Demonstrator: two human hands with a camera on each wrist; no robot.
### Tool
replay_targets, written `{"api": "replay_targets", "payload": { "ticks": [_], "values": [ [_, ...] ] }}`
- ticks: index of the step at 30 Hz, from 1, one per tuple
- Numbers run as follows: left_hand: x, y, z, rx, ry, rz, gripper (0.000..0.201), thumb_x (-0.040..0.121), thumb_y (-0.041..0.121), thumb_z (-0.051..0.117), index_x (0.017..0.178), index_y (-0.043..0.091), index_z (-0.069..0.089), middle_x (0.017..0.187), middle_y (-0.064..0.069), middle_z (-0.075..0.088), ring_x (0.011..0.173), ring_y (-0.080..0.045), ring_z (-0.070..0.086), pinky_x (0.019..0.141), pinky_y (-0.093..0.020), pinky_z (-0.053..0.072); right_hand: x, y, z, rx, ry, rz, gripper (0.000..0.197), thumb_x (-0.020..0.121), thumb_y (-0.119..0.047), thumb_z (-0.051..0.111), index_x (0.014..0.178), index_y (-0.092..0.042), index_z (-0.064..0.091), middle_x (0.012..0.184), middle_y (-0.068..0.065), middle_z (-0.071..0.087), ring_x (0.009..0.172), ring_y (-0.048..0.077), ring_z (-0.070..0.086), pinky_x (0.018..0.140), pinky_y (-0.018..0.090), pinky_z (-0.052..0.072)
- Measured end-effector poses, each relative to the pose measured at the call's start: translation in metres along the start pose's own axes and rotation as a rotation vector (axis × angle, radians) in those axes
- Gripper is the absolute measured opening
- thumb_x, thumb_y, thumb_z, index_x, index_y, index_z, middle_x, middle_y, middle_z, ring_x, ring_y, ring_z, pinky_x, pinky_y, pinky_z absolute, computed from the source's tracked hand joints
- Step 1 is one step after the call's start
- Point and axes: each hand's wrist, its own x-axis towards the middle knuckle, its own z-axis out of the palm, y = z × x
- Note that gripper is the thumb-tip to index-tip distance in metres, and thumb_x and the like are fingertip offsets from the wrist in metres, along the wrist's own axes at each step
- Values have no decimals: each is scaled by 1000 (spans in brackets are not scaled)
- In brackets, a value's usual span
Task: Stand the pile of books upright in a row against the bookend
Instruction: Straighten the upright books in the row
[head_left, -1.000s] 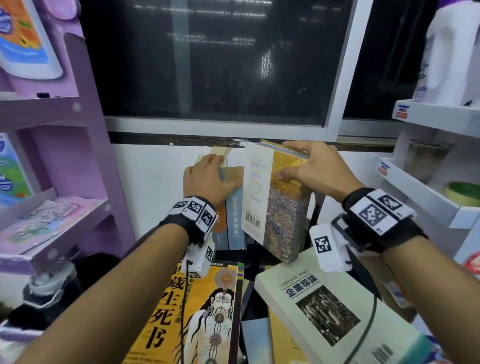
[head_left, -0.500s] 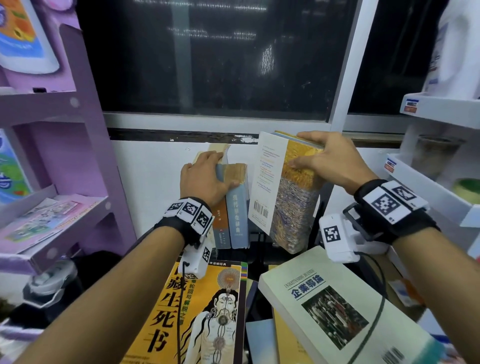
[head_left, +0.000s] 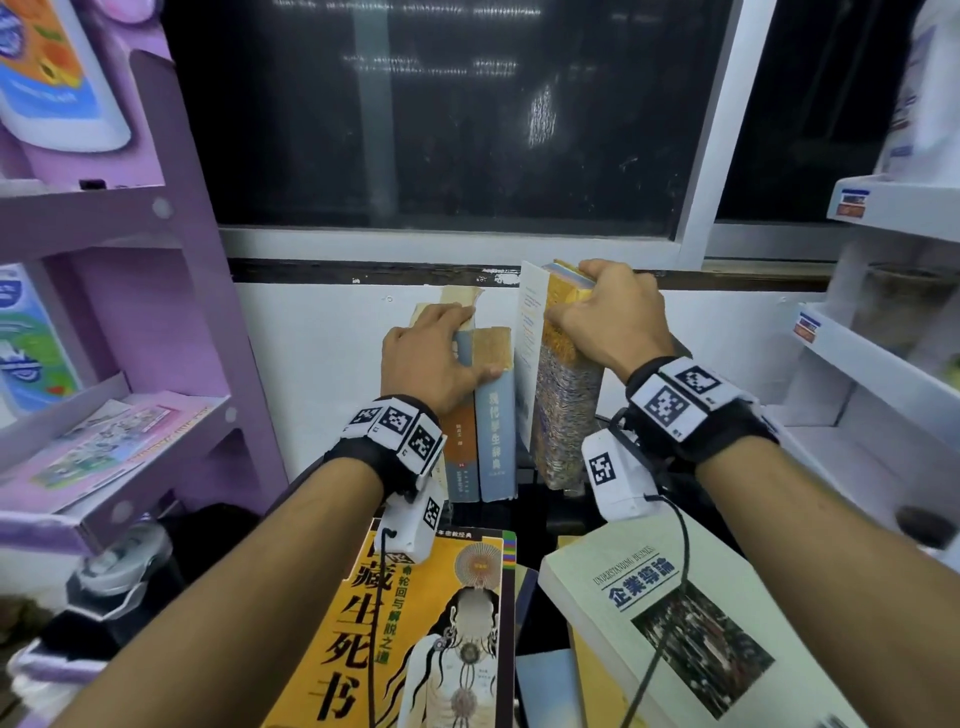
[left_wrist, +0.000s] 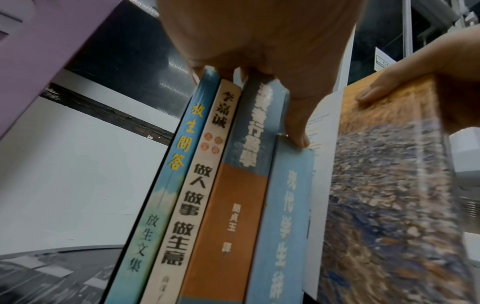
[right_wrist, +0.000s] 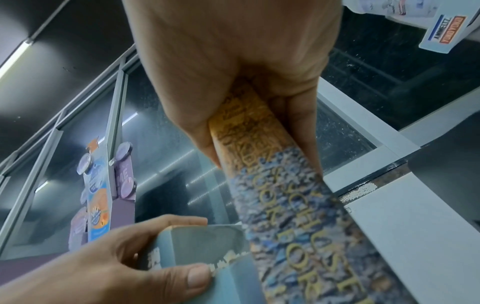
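Several books stand upright in a row against the white wall; the light blue spine is the rightmost and an orange one stands beside it. My left hand curls over their tops, thumb on the light blue book. My right hand grips the top of a thick gold-and-blue mosaic book, held almost upright just right of the row, with a narrow gap between. In the right wrist view the fingers wrap its spine. The bookend is hidden behind the row.
A yellow book and a pale green book lie flat in front, on top of other books. A purple shelf unit stands to the left and white shelves to the right. A dark window fills the back.
My right hand has swung the mosaic book from a tilt to nearly upright and brought it closer to the row. My left hand has stayed on the books' tops.
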Motion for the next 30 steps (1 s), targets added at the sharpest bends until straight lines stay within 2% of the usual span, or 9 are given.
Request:
{"api": "replay_targets", "payload": {
  "ticks": [4,6,9,12,15,19,22,26,30],
  "values": [
    [2,-5,2,-28,22,13,76,69,61,71,136,31,48,138,8,49,123,-17,50,104,-40,35,6,2,19,-44,1,35,39,80,-27,63,117,-15,63,114,15,63,106,35,54,74,30,38],
    [3,-9,4,-96,26,29,77,67,58,75,134,28,51,135,6,52,121,-18,51,103,-38,41,7,4,29,-57,-2,48,37,79,-28,62,114,-16,63,110,14,65,102,36,57,72,30,40],
    [4,-14,6,-159,27,56,78,65,53,79,133,25,53,134,4,52,123,-16,49,103,-31,40,7,5,40,-83,-1,62,38,79,-28,60,115,-16,60,107,15,65,97,37,58,73,31,43],
    [3,-16,6,-191,44,81,77,64,50,81,132,24,54,135,4,53,123,-14,49,104,-28,38,4,6,46,-140,-8,57,40,81,-27,58,120,-16,57,109,16,64,101,39,58,73,32,40],
    [1,-16,6,-210,63,100,76,65,47,82,131,23,55,136,4,53,125,-13,49,104,-24,35,0,7,54,-164,4,42,38,81,-28,57,117,-14,57,107,15,65,101,39,58,72,34,41],
    [-1,-16,7,-207,81,115,74,65,46,82,130,23,55,137,4,53,125,-14,49,105,-25,35,0,9,61,-172,15,18,39,82,-29,57,117,-11,56,107,15,65,104,37,56,71,35,41],
    [-2,-16,7,-217,87,117,73,65,46,82,130,23,55,136,4,54,125,-14,49,104,-25,36,-2,14,66,-204,3,0,42,85,-28,56,121,-7,53,114,15,61,111,35,49,69,35,37],
    [-2,-17,7,-239,97,120,73,65,44,83,129,22,56,137,4,54,125,-14,49,104,-23,34,-5,20,71,-229,-3,-7,45,86,-28,55,124,-5,51,120,16,55,116,35,45,71,36,38],
    [-3,-21,9,-265,84,107,76,63,45,84,130,23,55,141,1,48,130,-17,44,110,-32,34,-8,23,74,-230,-15,-31,50,87,-37,56,126,-5,50,123,15,51,113,34,49,81,38,44]
  ]
}}
